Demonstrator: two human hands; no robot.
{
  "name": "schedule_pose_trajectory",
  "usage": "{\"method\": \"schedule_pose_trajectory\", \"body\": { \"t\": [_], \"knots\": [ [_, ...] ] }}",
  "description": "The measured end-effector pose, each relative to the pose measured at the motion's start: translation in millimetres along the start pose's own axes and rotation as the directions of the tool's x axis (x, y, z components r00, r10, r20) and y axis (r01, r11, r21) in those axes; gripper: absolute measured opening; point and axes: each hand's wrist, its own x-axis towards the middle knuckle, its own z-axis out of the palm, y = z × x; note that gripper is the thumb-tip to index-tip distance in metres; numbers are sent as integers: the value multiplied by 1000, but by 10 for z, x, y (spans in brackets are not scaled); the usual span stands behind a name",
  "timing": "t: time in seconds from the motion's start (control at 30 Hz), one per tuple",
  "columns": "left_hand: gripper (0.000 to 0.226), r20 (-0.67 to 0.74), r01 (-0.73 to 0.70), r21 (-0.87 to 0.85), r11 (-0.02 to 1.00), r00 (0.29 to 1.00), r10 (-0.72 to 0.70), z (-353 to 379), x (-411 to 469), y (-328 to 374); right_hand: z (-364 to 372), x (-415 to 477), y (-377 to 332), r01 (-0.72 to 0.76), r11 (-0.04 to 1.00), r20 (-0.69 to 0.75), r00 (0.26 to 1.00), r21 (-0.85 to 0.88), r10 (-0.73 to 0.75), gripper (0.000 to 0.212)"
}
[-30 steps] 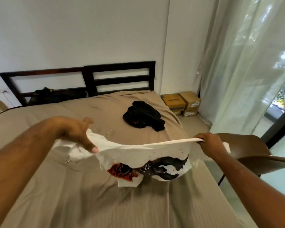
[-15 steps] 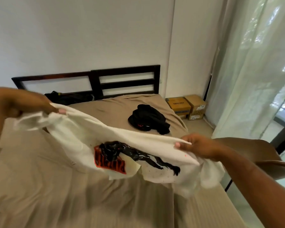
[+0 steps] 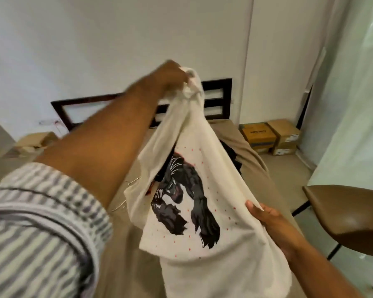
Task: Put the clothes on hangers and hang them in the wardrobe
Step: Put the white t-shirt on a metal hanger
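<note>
- Now dangling over the bed [image 3: 250, 151]: white T-shirt [image 3: 222, 190], bunched tight in left hand [image 3: 170, 75], edge pinched by right hand [image 3: 269, 222].
- Soft, light, floppy; probably best gripped at both shoulders.

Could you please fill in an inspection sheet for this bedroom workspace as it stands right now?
Surface: bed with a rumpled tan sheet.
Job's things: white T-shirt with a black print, held up over the bed, not yet on a hanger; wire hangers lying on the sheet; black garment mostly hidden behind the shirt; wardrobe not in view.
Clutter: cardboard boxes on the floor beside the bed.
Hands: left hand grips the shirt's bunched top, high up; right hand pinches its side edge, lower down.
Cables: nothing seen.
Surroundings: dark headboard, brown chair, sheer curtain.
</note>
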Motion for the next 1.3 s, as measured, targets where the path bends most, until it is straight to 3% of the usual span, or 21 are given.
{"method": "schedule_pose_trajectory", "body": {
  "t": [0.03,0.1,0.23,0.37,0.47,0.53,0.67,0.73,0.83,0.9,1.0,1.1,1.17,1.2,1.23,1.27,1.3],
  "knots": [
    [32,82,-93,-36,995,992,95,307,27,65,-127,10,38,-2,999,-59,998,51,5,38],
    [14,212,-180,20,983,962,172,1038,93,108,-387,15,110,-10,992,-171,985,129,32,35],
    [19,225,-144,78,987,967,123,2181,246,-75,-909,-51,267,-2,991,-368,928,132,51,22],
    [33,257,-154,106,982,959,123,2829,212,-211,-1368,-120,410,-27,997,-497,866,70,59,19],
    [32,171,-140,9,990,976,137,3003,223,-35,-1685,-143,243,39,997,-613,790,67,10,20],
    [34,108,-85,-152,985,989,102,3015,299,222,-1858,-154,-69,113,988,-676,737,103,-14,22],
    [31,-7,-127,-435,891,990,138,2705,507,771,-1942,-287,-902,327,933,-693,708,152,-136,24],
    [30,-70,-159,-560,813,987,145,2369,678,964,-1862,-448,-1289,448,889,-679,683,96,-270,29],
    [30,-152,-237,-657,715,971,182,1702,842,1063,-1577,-775,-1678,565,825,-557,677,-27,-481,59],
    [30,-213,-299,-684,665,954,210,1279,819,978,-1258,-984,-1793,614,778,-416,678,-131,-606,53],
    [29,-328,-392,-702,595,919,218,765,605,581,-637,-1193,-1684,594,728,-164,725,-341,-669,44],
    [24,-417,-429,-689,584,894,164,370,218,-232,-22,-1183,-1362,538,675,207,835,-505,-510,41],
    [21,-427,-370,-652,662,900,83,275,-92,-981,242,-948,-1140,438,699,395,888,-565,-237,45],
    [21,-431,-309,-622,720,902,15,256,-293,-1383,388,-736,-735,326,753,393,914,-571,-98,50],
    [24,-424,-228,-596,770,904,-60,261,-480,-1769,176,-430,48,225,850,315,946,-477,-73,49],
    [26,-404,-109,-559,822,902,-155,274,-686,-2230,206,354,1077,137,816,241,970,-562,3,42],
    [28,-390,9,-504,864,890,-237,318,-903,-2654,180,936,2037,135,780,221,975,-611,5,55]
  ]
}}
